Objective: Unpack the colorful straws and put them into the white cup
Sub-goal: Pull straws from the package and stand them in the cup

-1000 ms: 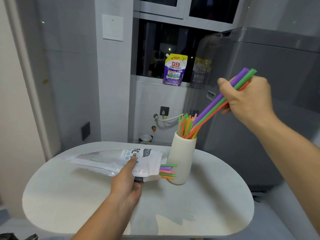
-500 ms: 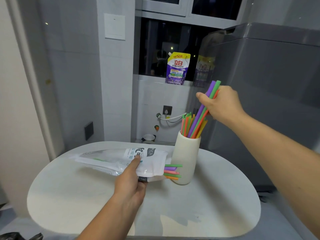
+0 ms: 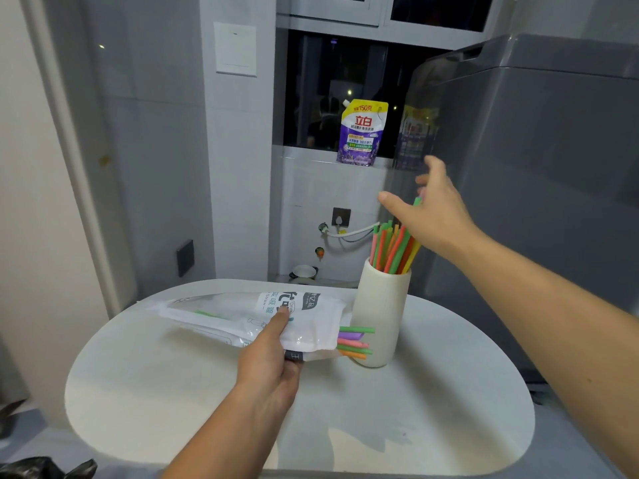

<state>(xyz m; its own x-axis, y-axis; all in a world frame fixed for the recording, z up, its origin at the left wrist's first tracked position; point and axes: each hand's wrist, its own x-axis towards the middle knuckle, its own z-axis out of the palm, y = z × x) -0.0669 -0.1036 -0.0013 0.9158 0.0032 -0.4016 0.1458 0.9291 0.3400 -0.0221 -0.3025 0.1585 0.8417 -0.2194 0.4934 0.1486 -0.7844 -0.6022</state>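
While my right hand (image 3: 436, 216) hangs just above the white cup (image 3: 381, 307), its fingers are spread wide and grip nothing; a green straw tip shows against the palm, but I cannot tell whether it touches the skin or only stands behind it. Below that open hand the straws in the cup (image 3: 394, 248) stand in a loose fan of green, orange, pink and yellow, leaning toward the right rim.

My left hand (image 3: 273, 357) is closed on the plastic bag (image 3: 252, 318), thumb on top and fingers curled under its near edge, pinning it flat to the round white table (image 3: 345, 426). From the bag's open mouth, which lies right against the foot of the cup, the ends of the remaining straws (image 3: 354, 342) stick out: green, purple, pink, green again and orange.

I judge these straws to be very light and thin-walled, stiff enough along their length to be lifted as a bundle yet easy to crush flat if pinched hard. Their smooth skins would probably slide against each other and against the slick bag. The exposed ends are the place to take them, gathered between thumb and fingertips with gentle pressure, and drawn out straight along the bag while my left keeps it down. The cup looks tall and narrow, so a sideways knock could tip it.
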